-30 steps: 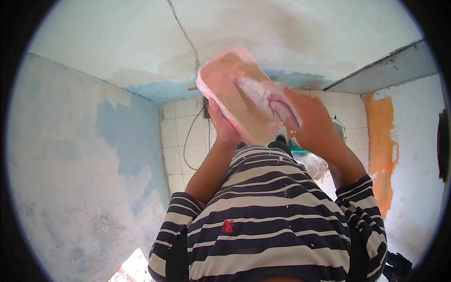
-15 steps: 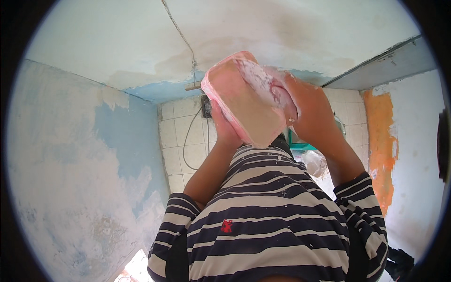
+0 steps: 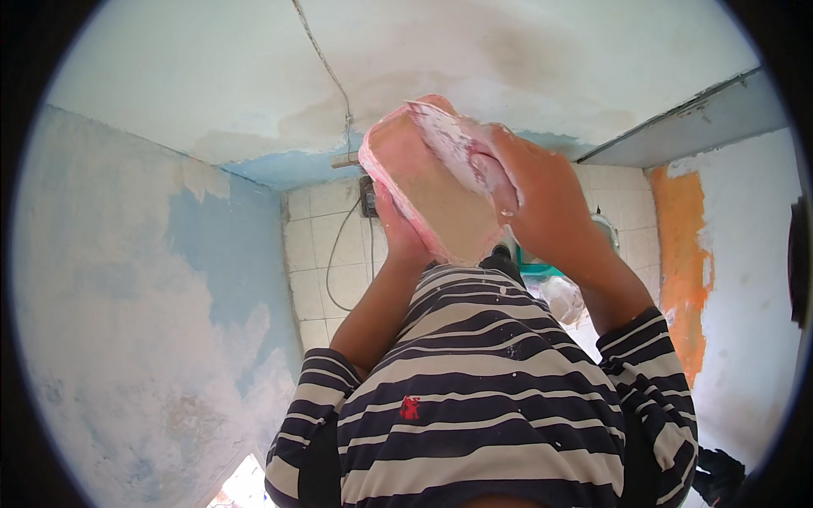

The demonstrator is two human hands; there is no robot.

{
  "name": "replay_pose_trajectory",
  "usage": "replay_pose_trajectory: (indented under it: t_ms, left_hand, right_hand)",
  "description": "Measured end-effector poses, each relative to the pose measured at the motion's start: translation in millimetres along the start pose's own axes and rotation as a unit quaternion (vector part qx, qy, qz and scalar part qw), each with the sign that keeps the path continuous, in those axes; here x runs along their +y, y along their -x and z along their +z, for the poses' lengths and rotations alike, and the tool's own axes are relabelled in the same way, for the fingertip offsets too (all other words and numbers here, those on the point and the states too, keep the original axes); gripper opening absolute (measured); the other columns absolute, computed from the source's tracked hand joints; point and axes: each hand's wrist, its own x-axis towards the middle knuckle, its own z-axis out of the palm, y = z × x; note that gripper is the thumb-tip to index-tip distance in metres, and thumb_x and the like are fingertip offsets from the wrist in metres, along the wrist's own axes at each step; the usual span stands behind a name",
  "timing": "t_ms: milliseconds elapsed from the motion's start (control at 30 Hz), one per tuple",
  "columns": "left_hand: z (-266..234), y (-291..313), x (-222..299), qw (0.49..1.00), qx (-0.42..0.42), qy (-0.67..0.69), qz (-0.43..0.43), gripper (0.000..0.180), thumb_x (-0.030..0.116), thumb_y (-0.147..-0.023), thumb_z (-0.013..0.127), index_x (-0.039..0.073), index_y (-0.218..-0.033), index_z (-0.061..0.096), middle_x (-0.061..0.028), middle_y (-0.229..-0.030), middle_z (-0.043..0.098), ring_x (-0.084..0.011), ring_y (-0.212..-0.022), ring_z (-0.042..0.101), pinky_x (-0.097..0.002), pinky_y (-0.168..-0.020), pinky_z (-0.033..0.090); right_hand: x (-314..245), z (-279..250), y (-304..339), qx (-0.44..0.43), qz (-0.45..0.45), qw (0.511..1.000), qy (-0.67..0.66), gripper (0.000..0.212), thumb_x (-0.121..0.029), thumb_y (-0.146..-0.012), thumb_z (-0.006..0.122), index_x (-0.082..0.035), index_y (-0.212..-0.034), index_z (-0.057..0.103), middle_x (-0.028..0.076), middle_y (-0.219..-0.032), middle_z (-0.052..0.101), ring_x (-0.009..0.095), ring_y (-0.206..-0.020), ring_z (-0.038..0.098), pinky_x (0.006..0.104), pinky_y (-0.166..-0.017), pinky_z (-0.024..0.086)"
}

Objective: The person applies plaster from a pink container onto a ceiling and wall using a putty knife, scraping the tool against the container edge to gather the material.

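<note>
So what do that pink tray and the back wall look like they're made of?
The pink tray looks like moulded plastic: even colour, rounded rim, smeared with pale paste that dulls it. The back wall looks like glazed ceramic tile: square off-white pieces with grout lines and a slight sheen. Neither can be told for certain by look alone.

Both arms are reaching up high in front of the chest, in striped sleeves pushed back past the elbows. The left hand (image 3: 398, 233) is gripping from below, its fingers mostly hidden. The right hand (image 3: 538, 190) is curling closed on top, smeared with white.
</note>
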Motion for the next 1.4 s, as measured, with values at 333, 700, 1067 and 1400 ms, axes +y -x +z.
replay_pose_trajectory:
  t_ms: [333,700,1067,1400]
  left_hand:
    - [-9,2,0,0.987,0.009,-0.157,0.015,0.072,0.063,-0.101,0.029,0.012,-0.150,0.034,-0.0092,-0.147,0.045,-0.0274,-0.132,0.047,-0.0445,-0.109,0.041]
    - [-9,-4,-5,0.999,-0.018,0.026,0.005,0.069,0.061,-0.101,0.032,0.013,-0.151,0.033,-0.0099,-0.147,0.044,-0.0301,-0.133,0.045,-0.0455,-0.111,0.039]
    - [21,-14,-8,0.998,0.024,0.001,0.065,0.067,0.061,-0.100,0.034,0.015,-0.149,0.035,-0.0083,-0.146,0.046,-0.0291,-0.133,0.046,-0.0458,-0.110,0.040]
    - [37,-27,-47,0.993,-0.078,0.017,0.091,0.067,0.060,-0.101,0.034,0.013,-0.149,0.036,-0.0077,-0.144,0.047,-0.0277,-0.131,0.047,-0.0451,-0.109,0.040]
  right_hand:
    - [19,23,20,-0.026,-0.014,0.999,0.018,0.052,0.003,-0.076,0.061,-0.003,-0.127,0.056,0.023,-0.102,0.065,0.045,-0.091,0.062,0.0463,-0.073,0.050]
    - [-4,30,6,0.035,0.036,0.997,-0.053,0.035,-0.003,-0.094,0.053,-0.007,-0.129,0.051,0.023,-0.100,0.068,0.041,-0.091,0.067,0.0435,-0.073,0.052]
    - [15,13,1,0.136,-0.009,0.982,-0.134,0.037,-0.003,-0.087,0.059,-0.005,-0.123,0.051,0.022,-0.097,0.067,0.045,-0.085,0.064,0.0488,-0.072,0.050]
    - [57,-54,18,-0.046,-0.029,0.994,-0.095,0.033,-0.001,-0.090,0.055,-0.005,-0.123,0.054,0.021,-0.091,0.068,0.040,-0.081,0.067,0.0371,-0.072,0.052]
